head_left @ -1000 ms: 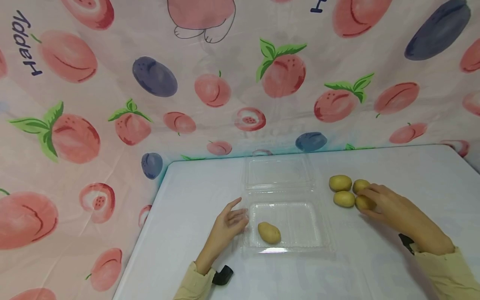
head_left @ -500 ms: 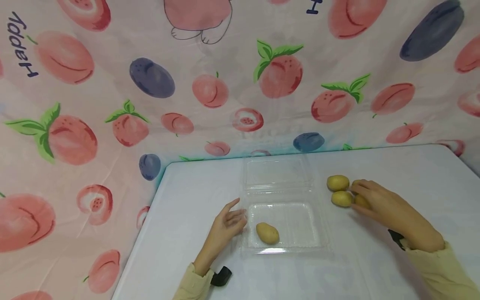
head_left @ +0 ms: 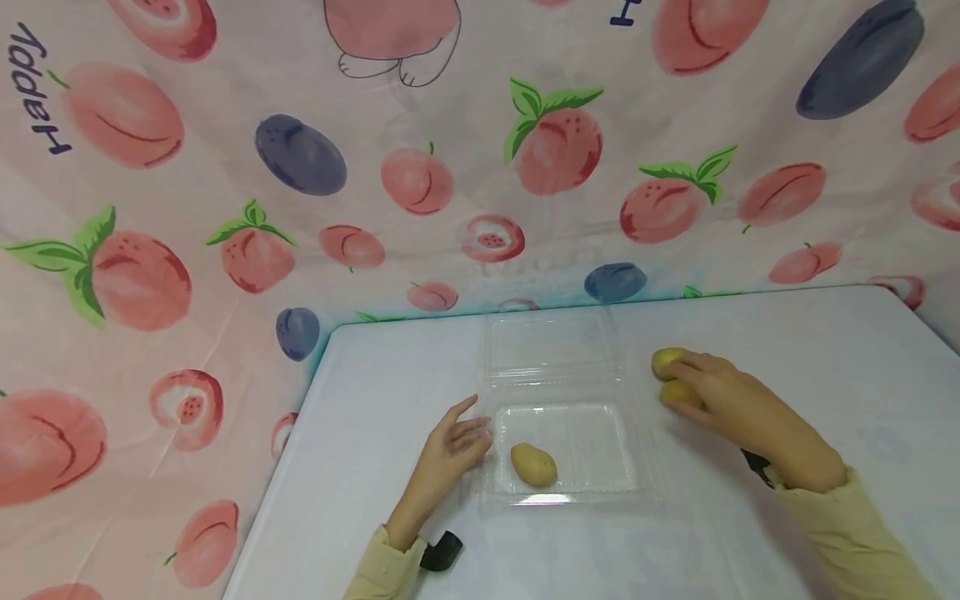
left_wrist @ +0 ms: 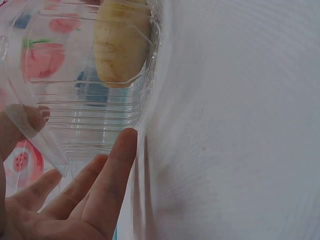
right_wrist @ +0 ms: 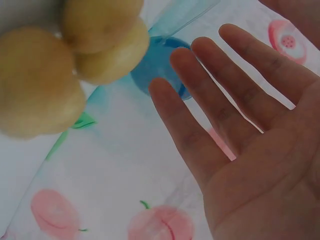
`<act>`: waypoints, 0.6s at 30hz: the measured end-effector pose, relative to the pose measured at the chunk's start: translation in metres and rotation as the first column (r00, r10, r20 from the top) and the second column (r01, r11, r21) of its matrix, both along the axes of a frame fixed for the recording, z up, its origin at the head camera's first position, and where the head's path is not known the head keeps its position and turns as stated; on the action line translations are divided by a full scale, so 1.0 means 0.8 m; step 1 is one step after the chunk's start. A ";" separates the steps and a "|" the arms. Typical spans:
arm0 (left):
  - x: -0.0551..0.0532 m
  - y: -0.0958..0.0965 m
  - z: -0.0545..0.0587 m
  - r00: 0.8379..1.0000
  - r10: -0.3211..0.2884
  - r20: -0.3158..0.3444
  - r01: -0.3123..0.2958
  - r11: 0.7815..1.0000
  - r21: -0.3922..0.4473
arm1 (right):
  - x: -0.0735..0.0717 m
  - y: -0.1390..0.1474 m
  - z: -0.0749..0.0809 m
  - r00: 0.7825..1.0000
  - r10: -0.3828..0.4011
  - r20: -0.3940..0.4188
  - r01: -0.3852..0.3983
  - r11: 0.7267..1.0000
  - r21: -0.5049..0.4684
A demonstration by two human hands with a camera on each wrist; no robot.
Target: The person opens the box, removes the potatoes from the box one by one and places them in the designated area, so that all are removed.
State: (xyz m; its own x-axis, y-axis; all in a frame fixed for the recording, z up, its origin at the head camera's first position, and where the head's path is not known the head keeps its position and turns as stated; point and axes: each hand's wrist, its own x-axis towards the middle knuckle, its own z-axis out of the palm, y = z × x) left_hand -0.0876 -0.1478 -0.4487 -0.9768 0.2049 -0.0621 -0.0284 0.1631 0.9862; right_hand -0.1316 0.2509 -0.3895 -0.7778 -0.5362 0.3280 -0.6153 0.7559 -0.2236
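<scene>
A clear plastic clamshell box lies open on the white table, and one potato is inside its base. My left hand is at the box's left side. In the left wrist view its fairly straight fingers reach the clear wall and overlap the rim. Over the potato group at the right is my right hand, with two potatoes partly visible at its fingertips and the others hidden beneath it. In the right wrist view, straight fingers spread beside several blurred potatoes, apparently gripping none.
The box's lid lies flat behind its base, toward the back edge of the table. A fruit-printed cloth hangs behind and to the left. Each wrist wears a black device.
My right hand has moved left across the potato group, covering the right-hand potatoes. My left hand stays at the box, and the potato inside has not moved. The view has shifted slightly.
</scene>
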 end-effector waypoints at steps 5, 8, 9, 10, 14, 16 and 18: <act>0.001 0.000 0.001 1.000 -0.001 0.009 0.001 1.000 0.003 | -0.009 -0.012 0.000 0.985 0.098 -0.144 -0.100 0.995 -0.007; 0.002 0.000 0.002 1.000 0.000 0.009 0.000 1.000 0.004 | -0.009 -0.019 0.002 0.982 0.085 -0.168 -0.083 0.996 0.020; 0.002 0.000 0.002 1.000 0.000 0.009 0.000 1.000 0.004 | -0.009 -0.022 0.003 0.983 0.073 -0.166 -0.069 0.997 0.031; 0.003 0.000 0.002 1.000 0.000 0.008 0.000 1.000 0.005 | -0.008 -0.024 0.004 0.986 0.062 -0.156 -0.056 0.998 0.040; 0.003 0.000 0.003 1.000 0.001 0.009 -0.001 1.000 0.001 | -0.005 -0.035 0.008 0.997 0.048 -0.062 -0.045 0.998 0.043; 0.003 0.000 0.003 1.000 0.001 0.008 -0.001 1.000 -0.001 | -0.005 -0.041 0.010 0.997 0.066 -0.028 -0.065 0.997 0.040; 0.003 0.000 0.003 1.000 0.000 0.006 0.000 1.000 -0.001 | -0.006 -0.046 0.011 0.996 0.091 -0.021 -0.090 0.995 0.044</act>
